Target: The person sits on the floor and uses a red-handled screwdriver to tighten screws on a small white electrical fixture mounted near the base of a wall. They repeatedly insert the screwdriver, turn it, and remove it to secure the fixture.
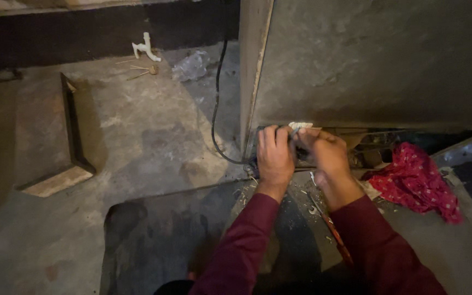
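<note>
My left hand [274,155] is closed over a dark object at the base of a grey wall panel [378,60], where a black cable [217,104] ends. My right hand [326,153] pinches a small pale piece [300,126] right beside the left fingers. Both arms wear dark red sleeves. What the left hand covers is hidden. A thin tool with a reddish handle [334,235] lies on the floor under my right forearm.
A red patterned cloth [416,180] lies at the right by a dark gap under the panel. A low concrete step with a dark edge [75,125] sits at the left. A white pipe fitting [146,49], sticks and crumpled clear plastic [191,65] lie at the back.
</note>
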